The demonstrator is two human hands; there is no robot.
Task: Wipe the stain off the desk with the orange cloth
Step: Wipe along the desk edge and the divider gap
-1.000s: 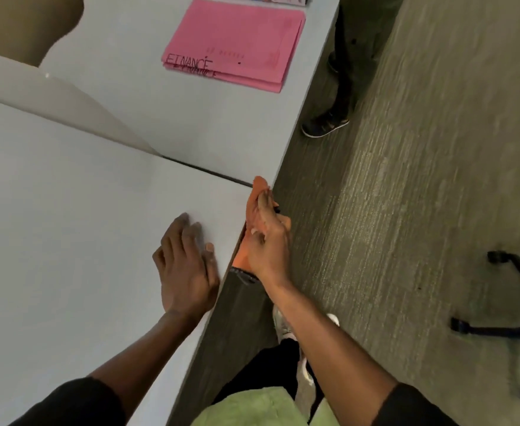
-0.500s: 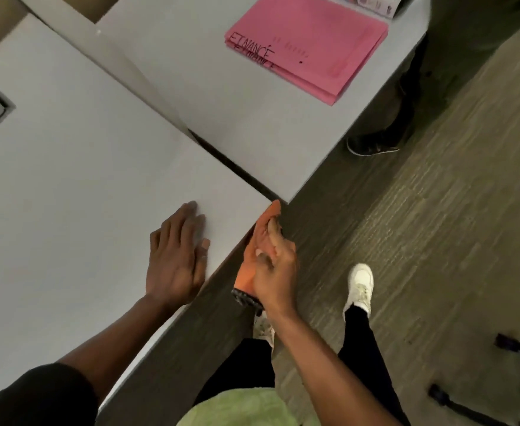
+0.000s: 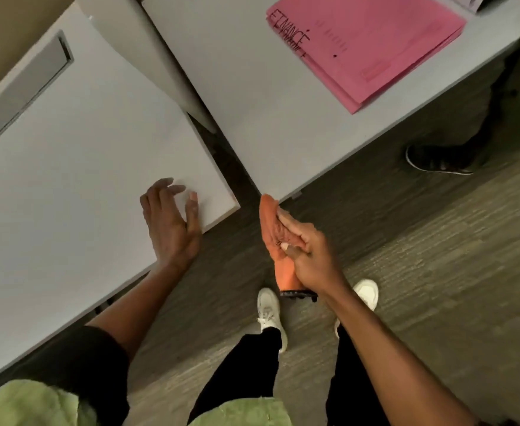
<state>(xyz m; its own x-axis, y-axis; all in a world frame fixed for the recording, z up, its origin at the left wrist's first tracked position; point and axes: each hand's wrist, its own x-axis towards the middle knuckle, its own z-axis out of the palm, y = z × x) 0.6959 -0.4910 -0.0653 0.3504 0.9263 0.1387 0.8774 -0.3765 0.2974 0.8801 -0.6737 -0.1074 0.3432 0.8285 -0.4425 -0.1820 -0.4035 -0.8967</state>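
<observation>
1. Head view, change. Against the two earlier frames, the right hand (image 3: 306,253) and the orange cloth (image 3: 272,232) have left the desk (image 3: 68,167) edge, where the cloth was pressed before; they are now over the carpeted floor (image 3: 437,272), near the desk corner and not touching it. The left hand (image 3: 169,222) has lifted from flat to partly raised.
2. Head view, meaning. No stain can be made out on the visible desk surface; whether it is gone or was on the edge face cannot be told. The wiping stroke appears finished or interrupted.
3. Head view, right hand. Fingers extended and close together, lying flat along the cloth with the thumb folded over it; the cloth is held against the palm, with a dark strip at its lower end.
4. Head view, left hand. Open and empty, fingers spread and curled, the heel at the desk edge.
5. Head view, surroundings. A pink folder (image 3: 372,41) lies on the adjacent desk, well apart.
</observation>
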